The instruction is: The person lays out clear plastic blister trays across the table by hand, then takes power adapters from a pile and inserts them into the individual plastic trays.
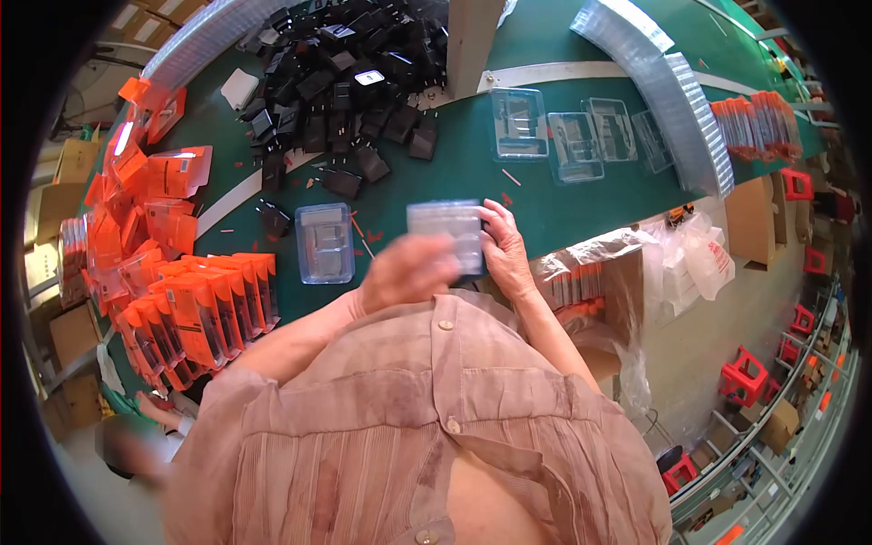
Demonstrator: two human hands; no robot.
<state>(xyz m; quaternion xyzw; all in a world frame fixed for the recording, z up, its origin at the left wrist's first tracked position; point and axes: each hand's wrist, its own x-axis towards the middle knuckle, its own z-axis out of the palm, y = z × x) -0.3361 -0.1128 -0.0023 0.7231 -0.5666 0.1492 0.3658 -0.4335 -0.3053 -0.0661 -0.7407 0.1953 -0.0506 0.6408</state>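
In front of my body is a clear plastic blister tray (451,221). My right hand (506,250) is closed on its right edge, thumb and fingers at the rim. My left hand (411,271) is smeared by motion and covers the tray's lower left part, so its grip cannot be made out. Another clear blister tray (325,243) lies on the green table to the left. Close beyond that one are loose black plug adapters (272,218), and a large heap of black plug adapters (341,86) spreads behind them.
Orange packages (195,304) are piled at the left. Several clear trays (577,145) lie at the right, beside a long nested tray stack (695,123) and more orange packages (756,127). A post (470,45) rises at the back. A carton (590,291) stands below right; another person (136,450) is lower left.
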